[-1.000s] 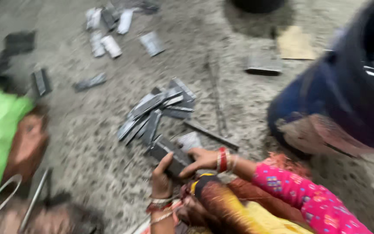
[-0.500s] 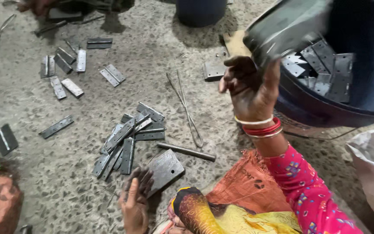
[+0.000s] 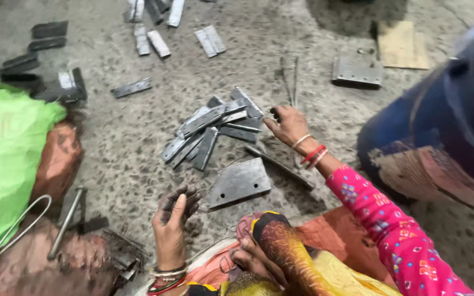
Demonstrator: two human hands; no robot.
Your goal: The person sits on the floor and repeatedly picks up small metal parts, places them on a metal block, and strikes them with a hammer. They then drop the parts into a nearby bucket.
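Right hand (image 3: 287, 125), fingers curled onto the centre-frame pile of flat grey metal strips (image 3: 209, 131); left hand (image 3: 174, 211) open, empty. Strips look stiff, heavy, sharp-edged; best gripped at the ends.

blue tub (image 3: 445, 126) blurred, cut off at right edge

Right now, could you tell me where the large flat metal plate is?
In the head view, the large metal plate lies on the floor between the left hand and the pile of metal strips.
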